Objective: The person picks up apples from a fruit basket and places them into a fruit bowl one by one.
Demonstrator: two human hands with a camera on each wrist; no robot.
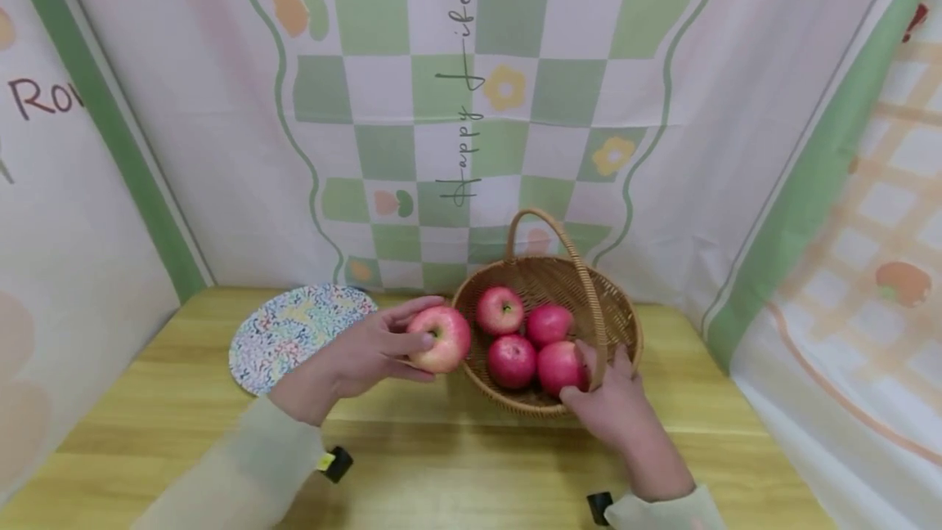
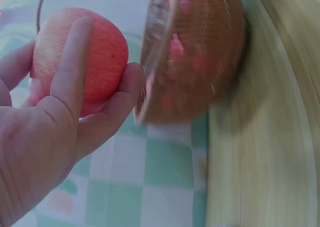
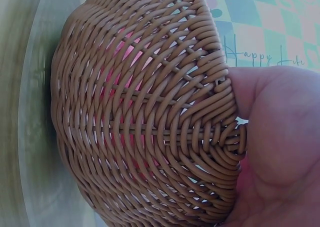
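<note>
Holding one apple (image 1: 446, 339): left hand (image 1: 368, 357), just left of the basket (image 1: 508, 402); disc (image 1: 294, 334) farther left. Grasping basket rim beside the handle (image 1: 590, 301): right hand (image 1: 620, 407).

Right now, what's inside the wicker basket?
Four red apples are visible inside the wicker basket; the right hand partly covers one. Whatever lies directly beneath the apples is hidden. The fifth apple is in the left hand.
</note>
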